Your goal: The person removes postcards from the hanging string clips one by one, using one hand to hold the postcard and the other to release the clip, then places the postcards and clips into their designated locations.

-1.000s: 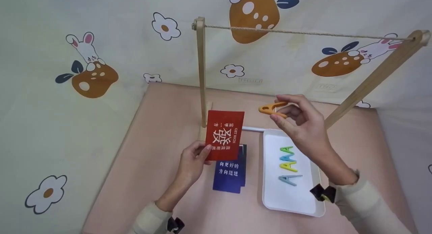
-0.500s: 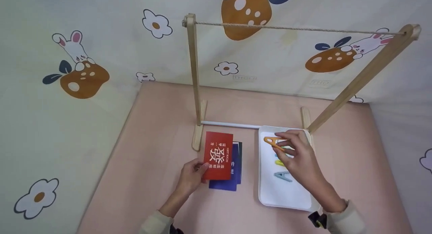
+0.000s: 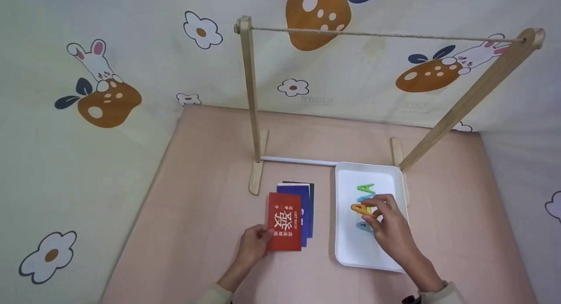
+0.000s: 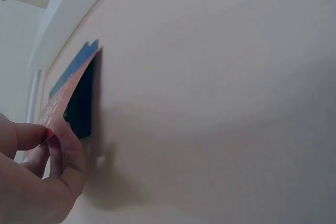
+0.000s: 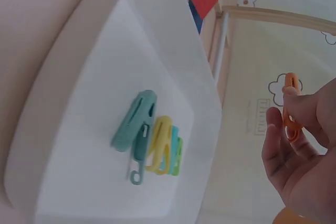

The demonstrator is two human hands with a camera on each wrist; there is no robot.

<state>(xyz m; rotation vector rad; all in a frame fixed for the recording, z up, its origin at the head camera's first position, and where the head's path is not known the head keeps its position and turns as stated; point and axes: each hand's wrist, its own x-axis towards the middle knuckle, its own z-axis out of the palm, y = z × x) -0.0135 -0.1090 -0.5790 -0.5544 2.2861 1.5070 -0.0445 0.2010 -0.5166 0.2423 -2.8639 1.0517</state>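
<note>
My left hand (image 3: 253,245) pinches the lower left edge of a red card (image 3: 285,207) with white characters. That card is held just over several blue and dark cards (image 3: 292,190) stacked on the table, partly covering them. In the left wrist view the thumb and fingers grip the red card's edge, and it is tilted. My right hand (image 3: 391,227) pinches an orange clothespin (image 3: 360,209) above a white tray (image 3: 343,251). Inside the tray a grey-blue clothespin (image 5: 135,121), a yellow clothespin (image 5: 160,142), a light blue one and a green clothespin (image 3: 365,188) lie in a row.
Behind the cards and tray stands a wooden frame with a left post (image 3: 250,89) and a slanting right post (image 3: 469,100). A rope (image 3: 372,34) runs between their tops, and a white bar (image 3: 300,160) joins them low down. A patterned cloth wall rises behind.
Both hands have come down and nearer. The red card has dropped from in front of the frame to just over the card stack; the orange clothespin has come down over the tray.
</note>
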